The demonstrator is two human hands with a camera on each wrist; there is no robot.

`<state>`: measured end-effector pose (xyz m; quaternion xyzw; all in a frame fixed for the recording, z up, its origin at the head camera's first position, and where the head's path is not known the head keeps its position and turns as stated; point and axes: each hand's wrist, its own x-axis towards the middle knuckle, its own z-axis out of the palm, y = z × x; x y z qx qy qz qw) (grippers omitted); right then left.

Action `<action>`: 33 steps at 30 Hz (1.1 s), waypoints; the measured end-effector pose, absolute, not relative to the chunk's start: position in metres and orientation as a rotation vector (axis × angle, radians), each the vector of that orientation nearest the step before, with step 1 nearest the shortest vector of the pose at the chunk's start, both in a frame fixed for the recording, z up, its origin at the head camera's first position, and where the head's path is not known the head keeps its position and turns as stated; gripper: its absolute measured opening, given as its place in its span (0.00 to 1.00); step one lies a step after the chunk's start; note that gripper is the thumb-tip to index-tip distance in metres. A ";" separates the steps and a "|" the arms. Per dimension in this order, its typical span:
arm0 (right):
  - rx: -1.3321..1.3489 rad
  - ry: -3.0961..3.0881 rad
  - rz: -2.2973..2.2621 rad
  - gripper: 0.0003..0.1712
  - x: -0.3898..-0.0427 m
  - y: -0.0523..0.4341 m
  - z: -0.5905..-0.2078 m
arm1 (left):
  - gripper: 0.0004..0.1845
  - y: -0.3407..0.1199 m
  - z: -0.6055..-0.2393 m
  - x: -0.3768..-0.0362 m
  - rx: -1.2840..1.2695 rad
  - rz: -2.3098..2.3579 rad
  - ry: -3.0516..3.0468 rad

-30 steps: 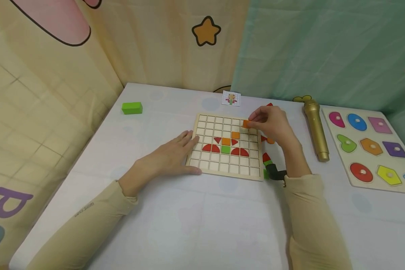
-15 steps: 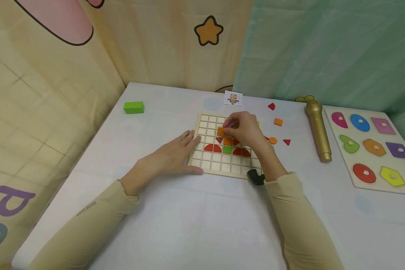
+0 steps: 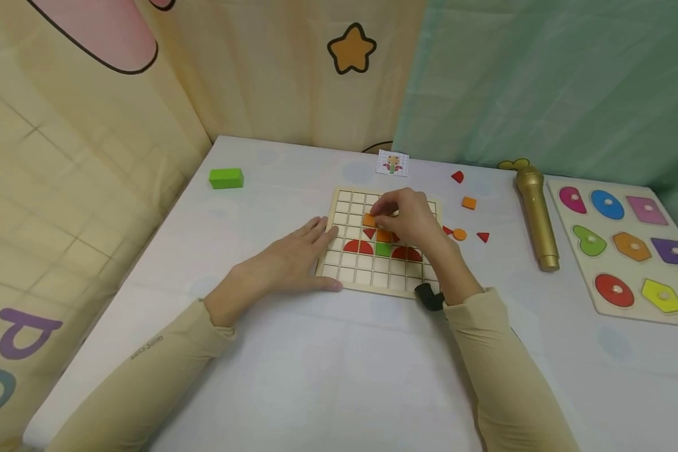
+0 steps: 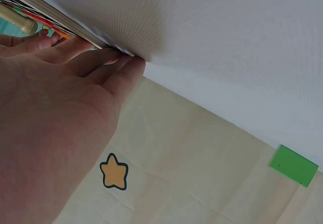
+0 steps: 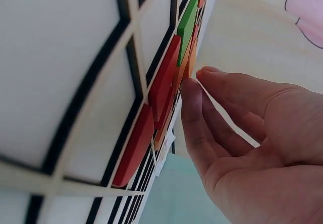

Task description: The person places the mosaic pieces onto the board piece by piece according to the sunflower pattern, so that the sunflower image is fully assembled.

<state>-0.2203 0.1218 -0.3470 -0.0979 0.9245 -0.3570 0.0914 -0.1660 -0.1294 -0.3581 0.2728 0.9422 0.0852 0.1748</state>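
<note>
One white table [image 3: 294,376], cartoon-print curtains [image 3: 90,113] behind.

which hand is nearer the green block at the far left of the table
Left. The left hand rests flat at the grid board's left edge, nearer the green block; the right hand is over the board, farther right.

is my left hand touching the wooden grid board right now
Touching. In the head view the left hand lies flat with its fingertips against the left edge of the grid board; the left wrist view shows the same contact.
</note>
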 end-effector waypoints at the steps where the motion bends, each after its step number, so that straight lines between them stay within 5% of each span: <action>1: -0.306 2.748 -1.048 0.09 -0.220 0.122 -0.347 | 0.62 -0.129 -0.358 -0.166 0.771 0.239 2.670; 16: -0.496 2.781 -0.921 0.12 -0.222 0.132 -0.343 | 0.63 -0.129 -0.357 -0.166 0.772 0.235 2.665; 33: -0.220 2.729 -0.843 0.20 -0.221 0.255 -0.317 | 0.63 -0.128 -0.357 -0.166 0.774 0.241 2.674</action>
